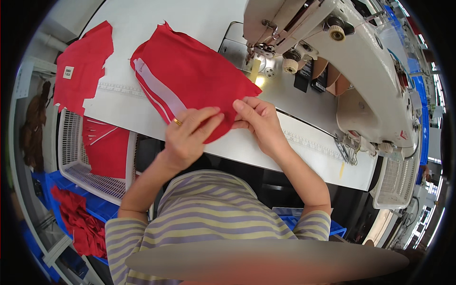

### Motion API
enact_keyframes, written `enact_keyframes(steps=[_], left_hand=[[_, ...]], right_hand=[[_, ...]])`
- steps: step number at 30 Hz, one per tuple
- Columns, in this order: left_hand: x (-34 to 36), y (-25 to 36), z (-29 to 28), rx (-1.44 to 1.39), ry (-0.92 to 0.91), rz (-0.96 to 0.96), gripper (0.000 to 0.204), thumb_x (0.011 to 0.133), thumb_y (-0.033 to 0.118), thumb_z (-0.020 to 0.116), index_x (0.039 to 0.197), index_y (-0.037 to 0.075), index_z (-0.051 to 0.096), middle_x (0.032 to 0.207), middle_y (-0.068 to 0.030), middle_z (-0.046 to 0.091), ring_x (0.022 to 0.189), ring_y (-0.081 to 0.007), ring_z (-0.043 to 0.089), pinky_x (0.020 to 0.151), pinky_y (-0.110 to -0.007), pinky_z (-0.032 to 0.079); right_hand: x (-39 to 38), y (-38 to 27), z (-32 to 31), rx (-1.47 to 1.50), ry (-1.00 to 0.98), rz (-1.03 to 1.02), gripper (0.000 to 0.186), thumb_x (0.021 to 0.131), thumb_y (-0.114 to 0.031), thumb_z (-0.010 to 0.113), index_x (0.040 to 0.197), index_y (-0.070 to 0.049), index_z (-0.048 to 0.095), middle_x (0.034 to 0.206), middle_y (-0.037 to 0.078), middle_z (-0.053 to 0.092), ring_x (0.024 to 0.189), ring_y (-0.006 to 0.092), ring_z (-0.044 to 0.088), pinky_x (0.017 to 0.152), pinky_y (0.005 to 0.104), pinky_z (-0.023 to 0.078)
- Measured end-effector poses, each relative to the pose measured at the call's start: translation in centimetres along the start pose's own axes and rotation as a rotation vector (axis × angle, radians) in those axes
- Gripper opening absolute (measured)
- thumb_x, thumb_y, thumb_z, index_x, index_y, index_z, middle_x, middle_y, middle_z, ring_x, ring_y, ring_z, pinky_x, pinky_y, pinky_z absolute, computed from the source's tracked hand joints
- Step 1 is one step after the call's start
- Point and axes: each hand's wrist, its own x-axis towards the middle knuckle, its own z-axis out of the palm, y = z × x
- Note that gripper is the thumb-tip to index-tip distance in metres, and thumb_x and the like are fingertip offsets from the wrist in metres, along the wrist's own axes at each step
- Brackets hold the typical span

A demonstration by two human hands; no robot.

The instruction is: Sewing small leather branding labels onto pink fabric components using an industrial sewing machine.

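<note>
A red fabric piece [199, 61] with a white strip [159, 85] along its left side lies on the white sewing table. My left hand [187, 135] wears a gold ring and has its fingers closed on the near edge of the cloth. To its right, my right hand [260, 124] pinches the same edge between thumb and fingers. The cloth's near edge curves between both hands, and its right corner points toward the needle area of the sewing machine [375, 61]. The fingertips under the cloth are partly hidden.
Another red piece [85, 64] with a white label hangs over the table's left edge. Below it, a white basket [71, 147] holds red cloth; more red fabric [83, 221] lies lower left. A small metal tool [342, 149] rests at the right. Another white basket [394, 183] stands beyond.
</note>
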Motion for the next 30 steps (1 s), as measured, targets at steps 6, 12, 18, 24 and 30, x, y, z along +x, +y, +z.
enact_keyframes(steps=[6,12,18,24,30], left_hand=[[0.5,1.8,-0.2,-0.304,-0.140,-0.095,0.036,0.068,0.015,0.075,0.102,0.006,0.070,0.107,-0.0059,0.062,0.088,-0.0229,0.058,0.081,-0.037,0.044],[3.0,-1.3,-0.2,-0.151,-0.068,-0.089,0.038,0.067,0.019,0.081,0.100,0.007,0.066,0.104,-0.0052,0.061,0.098,-0.0259,0.056,0.086,-0.038,0.042],[5.1,-3.2,-0.8,-0.949,-0.306,-0.413,0.022,0.070,0.002,0.078,0.086,0.005,0.063,0.090,-0.0031,0.061,0.090,-0.0159,0.058,0.084,-0.030,0.044],[6.3,-4.2,-3.8,-0.843,-0.236,-0.352,0.019,0.071,-0.004,0.076,0.078,0.002,0.059,0.081,-0.0024,0.060,0.081,-0.0122,0.058,0.078,-0.026,0.046],[5.7,-3.0,-4.5,-0.683,-0.135,-0.345,0.016,0.073,-0.003,0.075,0.084,0.001,0.064,0.084,-0.0033,0.064,0.082,-0.0131,0.059,0.078,-0.026,0.047]], right_hand=[[-0.2,1.1,-2.4,-0.270,0.100,-0.159,0.023,0.092,-0.021,0.065,0.086,0.001,0.071,0.071,0.003,0.065,0.062,0.0070,0.058,0.061,0.0217,0.050],[-1.0,-0.4,-0.4,-0.052,0.072,-0.128,0.011,0.086,-0.013,0.072,0.088,-0.003,0.071,0.079,0.002,0.069,0.072,0.0063,0.061,0.067,0.0213,0.049],[-0.4,-1.0,1.6,0.146,-0.018,-0.105,0.011,0.081,-0.006,0.074,0.089,-0.006,0.066,0.084,-0.001,0.066,0.078,0.0057,0.058,0.075,0.0224,0.045],[-0.8,-1.5,-0.1,-0.090,0.208,-0.426,0.012,0.080,-0.005,0.073,0.081,-0.003,0.061,0.074,-0.002,0.061,0.072,0.0051,0.054,0.071,0.0223,0.044],[-3.3,-1.3,2.4,-0.987,0.402,-1.327,0.025,0.073,-0.014,0.079,0.088,-0.002,0.063,0.118,0.019,0.058,0.099,0.0281,0.058,0.081,0.0350,0.046]])
